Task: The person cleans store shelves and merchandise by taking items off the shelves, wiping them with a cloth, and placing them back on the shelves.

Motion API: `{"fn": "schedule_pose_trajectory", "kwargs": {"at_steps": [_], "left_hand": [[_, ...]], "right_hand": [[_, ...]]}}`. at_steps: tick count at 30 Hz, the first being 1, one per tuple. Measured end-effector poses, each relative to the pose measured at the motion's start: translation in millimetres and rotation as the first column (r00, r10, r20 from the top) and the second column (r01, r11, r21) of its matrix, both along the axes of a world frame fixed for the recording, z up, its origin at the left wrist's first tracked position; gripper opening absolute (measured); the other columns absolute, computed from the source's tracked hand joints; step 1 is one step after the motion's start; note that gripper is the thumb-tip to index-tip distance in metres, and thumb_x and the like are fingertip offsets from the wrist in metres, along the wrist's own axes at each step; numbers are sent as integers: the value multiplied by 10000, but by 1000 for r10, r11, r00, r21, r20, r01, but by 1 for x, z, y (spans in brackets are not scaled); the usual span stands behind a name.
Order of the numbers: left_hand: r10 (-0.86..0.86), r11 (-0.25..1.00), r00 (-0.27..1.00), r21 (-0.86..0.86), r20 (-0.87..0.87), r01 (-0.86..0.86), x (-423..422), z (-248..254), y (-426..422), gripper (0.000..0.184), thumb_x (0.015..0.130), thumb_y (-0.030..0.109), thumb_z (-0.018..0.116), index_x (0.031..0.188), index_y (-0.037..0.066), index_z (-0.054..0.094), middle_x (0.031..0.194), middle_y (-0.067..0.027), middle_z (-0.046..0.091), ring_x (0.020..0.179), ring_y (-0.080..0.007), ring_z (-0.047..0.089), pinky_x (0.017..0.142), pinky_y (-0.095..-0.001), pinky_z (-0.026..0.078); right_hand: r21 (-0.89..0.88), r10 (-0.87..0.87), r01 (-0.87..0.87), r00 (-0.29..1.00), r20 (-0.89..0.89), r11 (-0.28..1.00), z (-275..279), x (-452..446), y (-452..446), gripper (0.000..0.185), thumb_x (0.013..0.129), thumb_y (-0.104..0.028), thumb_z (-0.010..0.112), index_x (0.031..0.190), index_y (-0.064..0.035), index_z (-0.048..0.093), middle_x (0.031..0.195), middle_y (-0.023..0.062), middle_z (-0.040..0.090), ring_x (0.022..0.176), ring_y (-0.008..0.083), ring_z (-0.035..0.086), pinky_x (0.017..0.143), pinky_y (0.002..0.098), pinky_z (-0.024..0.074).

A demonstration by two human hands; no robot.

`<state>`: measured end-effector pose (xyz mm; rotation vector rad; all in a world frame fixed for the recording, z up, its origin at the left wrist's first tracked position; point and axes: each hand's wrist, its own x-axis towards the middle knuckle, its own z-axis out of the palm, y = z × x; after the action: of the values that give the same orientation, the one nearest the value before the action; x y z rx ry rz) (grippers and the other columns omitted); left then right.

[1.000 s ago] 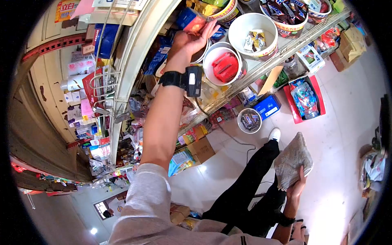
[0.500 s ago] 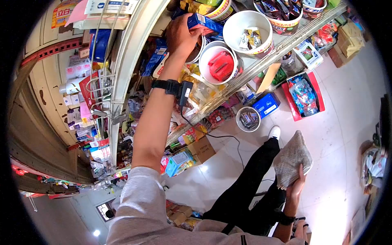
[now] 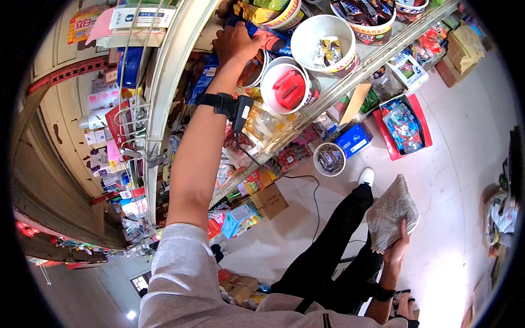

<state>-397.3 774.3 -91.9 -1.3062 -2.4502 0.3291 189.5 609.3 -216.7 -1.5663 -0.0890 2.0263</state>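
Observation:
On the upper shelf, my left hand closes around a blue packet with a reddish picture on it; its fingertips are partly hidden. Right beside it stand a white tub with red packets and a white tub with a few gold-and-white wrapped pieces. Low on the right, my right hand grips a folded grey-beige cloth, held out above the floor. A black strap with a small cabled device sits on my left wrist.
Candy tubs line the shelf, whose metal edge runs diagonally. On the floor are a tub of dark wrapped sweets, a blue box and a red box of packets. A wire rack stands left. A cable hangs down.
My left hand has shifted slightly left in view, and the blue packet has turned, now showing its reddish picture. The cloth stays in my right hand almost unmoved.

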Motion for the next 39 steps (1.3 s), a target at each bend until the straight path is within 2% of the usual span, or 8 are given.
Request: {"fn": "schedule_pose_trajectory", "kwargs": {"at_steps": [3,14,20,22,27,34,36,39], "left_hand": [[203,974,978,-113,57,-196,-2,6,7,706,759,638,653,1119,30,643,1152,-220,627,1085,-401,589,905,-515,463],[50,998,994,47,-98,-45,1,-7,6,557,786,502,705,1035,8,649,1102,-204,600,1035,-389,581,865,-509,479],[-242,937,961,290,138,194,-14,3,-12,557,780,404,748,1130,-5,603,1155,-218,595,1070,-378,583,883,-460,491],[-346,909,930,294,129,297,-36,-1,-22,566,773,417,770,1124,-2,621,970,-184,669,869,-322,648,773,-407,511],[-370,910,878,308,304,277,-31,0,-30,490,804,298,738,1191,27,608,1095,-197,641,1045,-374,595,891,-441,480],[-647,742,757,302,92,598,-14,-5,-36,487,900,283,653,1313,62,517,1132,-194,619,916,-326,622,841,-401,483],[-397,911,797,298,456,284,8,3,-40,550,881,245,686,1357,81,462,1201,-163,576,989,-255,596,862,-385,479],[-426,882,784,398,450,251,7,4,-52,571,886,191,667,1393,102,421,1229,-162,556,1040,-248,569,876,-396,474]], "right_hand": [[-26,-46,46,999,-2,999,7,1,5,579,954,-228,553,1422,3,302,1329,194,468,1162,330,529,952,457,473],[-27,-29,30,999,23,999,6,9,5,565,969,-261,529,1428,-12,313,1329,183,475,1172,324,524,961,458,467],[-24,3,-3,1000,-8,1000,6,7,5,545,979,-263,510,1425,-8,327,1344,174,478,1191,314,518,991,455,449],[-20,7,-8,1000,-30,1000,4,6,4,546,980,-257,509,1427,-6,323,1349,173,475,1199,316,513,998,460,444],[-38,0,-1,1000,-20,999,4,0,4,538,981,-242,503,1429,-4,321,1363,170,465,1219,322,498,1020,472,424],[-20,13,-14,1000,-7,1000,-4,-7,-1,533,982,-241,501,1426,-2,329,1365,171,468,1224,324,496,1026,465,420],[-18,24,-24,1000,-11,1000,-9,-7,-3,535,982,-243,498,1428,-3,327,1361,169,474,1221,326,501,1028,461,420],[-5,29,-29,999,-29,1000,-8,-12,-3,536,983,-246,497,1427,-1,326,1361,170,475,1218,325,507,1026,460,423]]}}
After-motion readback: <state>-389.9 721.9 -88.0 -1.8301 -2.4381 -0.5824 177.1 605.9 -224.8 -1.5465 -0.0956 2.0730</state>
